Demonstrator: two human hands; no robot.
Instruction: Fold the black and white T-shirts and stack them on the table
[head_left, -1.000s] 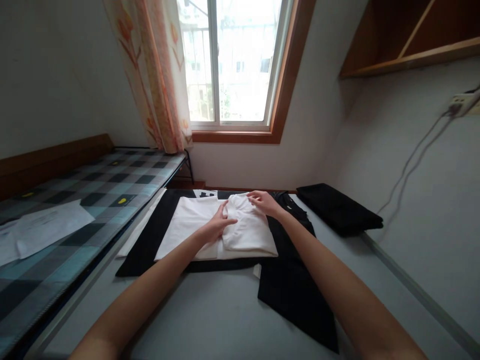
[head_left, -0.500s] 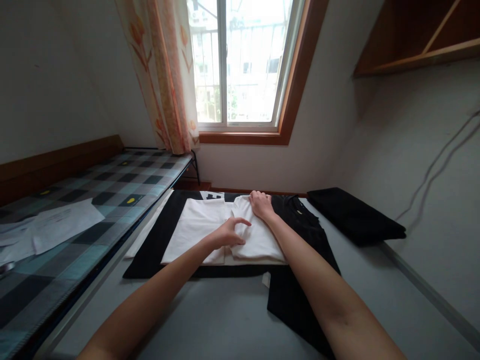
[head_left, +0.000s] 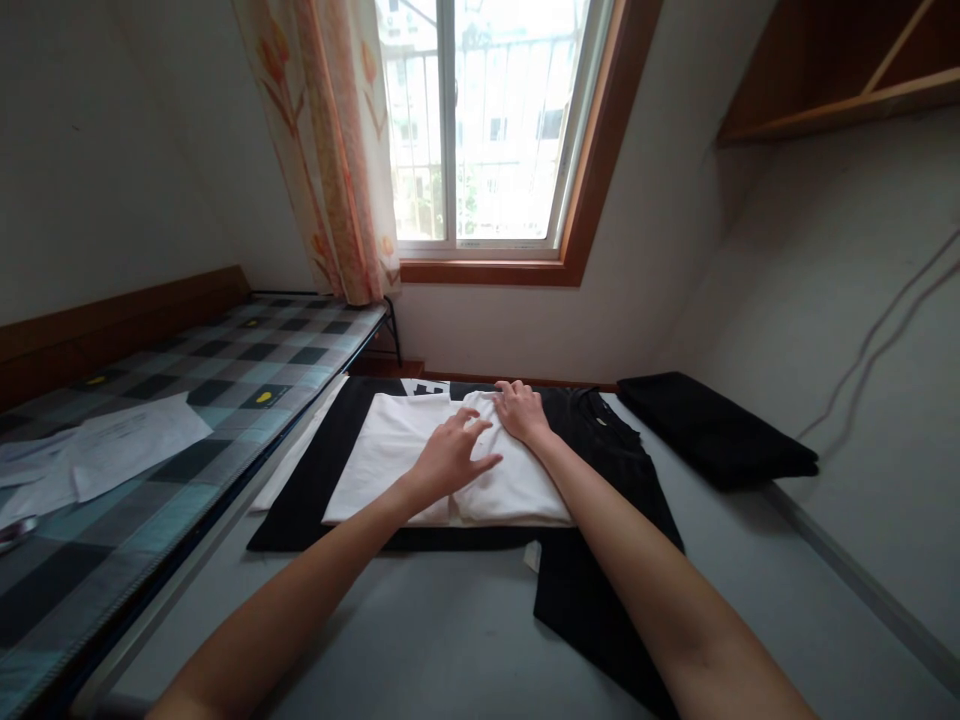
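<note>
Nearest us, the black shirt point(head_left: 596, 610) lies spread on the bench point(head_left: 420, 630), a sleeve pointing our way. On it lies the white cloth point(head_left: 517, 487), folded. Our left hand point(head_left: 444, 458) is over its middle, grip wide; we cannot tell whether it touches. Farther off, our right hand point(head_left: 520, 408) rests on its far part, fingers bent; whether they pinch, we cannot tell. We seem to be steadying the cloth; shifting it would call for keeping its layers together. Beyond, right, sits a black bundle point(head_left: 712, 430).
</note>
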